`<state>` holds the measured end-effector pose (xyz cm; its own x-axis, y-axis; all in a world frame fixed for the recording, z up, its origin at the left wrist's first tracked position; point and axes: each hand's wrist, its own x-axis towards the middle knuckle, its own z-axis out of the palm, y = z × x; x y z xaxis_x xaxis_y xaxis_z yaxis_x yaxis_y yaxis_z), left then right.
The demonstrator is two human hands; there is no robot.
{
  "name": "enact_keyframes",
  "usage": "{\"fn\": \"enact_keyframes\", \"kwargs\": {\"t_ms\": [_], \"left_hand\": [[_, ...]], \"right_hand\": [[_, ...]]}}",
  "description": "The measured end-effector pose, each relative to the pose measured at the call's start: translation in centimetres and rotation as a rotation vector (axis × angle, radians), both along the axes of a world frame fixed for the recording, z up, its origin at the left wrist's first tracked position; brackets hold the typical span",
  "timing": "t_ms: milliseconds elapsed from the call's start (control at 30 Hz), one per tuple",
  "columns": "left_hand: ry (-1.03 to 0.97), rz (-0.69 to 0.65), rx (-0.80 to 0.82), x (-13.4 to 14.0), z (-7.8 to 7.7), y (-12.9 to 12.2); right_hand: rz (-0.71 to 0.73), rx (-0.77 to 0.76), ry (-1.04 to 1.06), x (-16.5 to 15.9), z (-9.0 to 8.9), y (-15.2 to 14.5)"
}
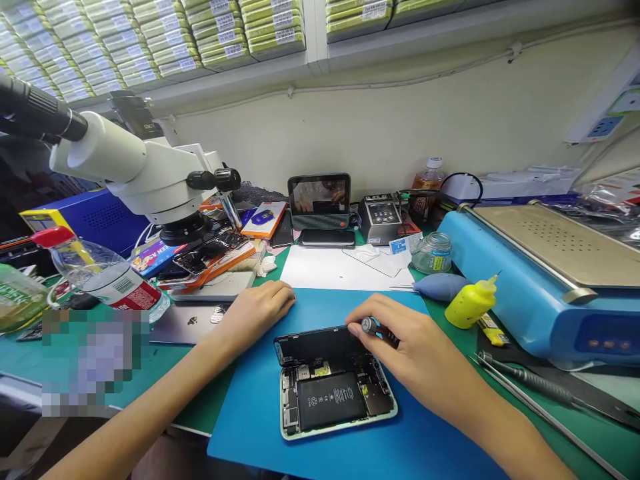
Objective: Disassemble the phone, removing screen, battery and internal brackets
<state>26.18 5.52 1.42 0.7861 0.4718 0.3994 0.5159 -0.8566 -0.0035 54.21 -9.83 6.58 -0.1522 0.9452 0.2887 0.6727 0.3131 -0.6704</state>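
An opened phone with a pale green frame lies on the blue mat, its black battery and circuit boards exposed. Its dark screen panel stands tilted up along the far long edge. My right hand holds a dark screwdriver tucked in the palm, round end outward, while thumb and index finger touch the panel's upper right corner. Beyond the phone's left side, my left hand rests on the mat's far left edge with fingers curled together; whether anything is in them is hidden.
A microscope and a plastic bottle stand at left. On the right are a blue heating machine, a yellow dropper bottle, an air blower, a glass jar and tweezers. A small display stands behind.
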Motion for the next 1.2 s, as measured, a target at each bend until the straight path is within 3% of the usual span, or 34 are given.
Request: {"fn": "enact_keyframes", "kwargs": {"t_ms": [233, 533, 633, 900, 1033, 1200], "left_hand": [[0.007, -0.009, -0.011, 0.1, -0.4, 0.2], [-0.071, 0.046, -0.148, 0.3, 0.3, 0.3], [-0.066, 0.1, -0.203, 1.1, 0.6, 2.6], [0.023, 0.147, -0.303, 5.8, 2.0, 11.9], [0.068, 0.099, -0.308, 7.1, 2.4, 13.7], [0.081, 0.091, -0.316, 7.1, 1.8, 13.9]], "right_hand": [[0.008, 0.005, 0.005, 0.0, -0.2, 0.0], [0.01, -0.004, 0.006, 0.0, -0.4, 0.1], [0.014, -0.003, -0.004, 0.0, -0.4, 0.0], [0.031, 0.003, -0.015, 0.2, -0.5, -0.2], [0.026, -0.016, -0.022, 0.2, -0.4, -0.3], [0.028, -0.014, -0.019, 0.1, -0.5, -0.3]]}}
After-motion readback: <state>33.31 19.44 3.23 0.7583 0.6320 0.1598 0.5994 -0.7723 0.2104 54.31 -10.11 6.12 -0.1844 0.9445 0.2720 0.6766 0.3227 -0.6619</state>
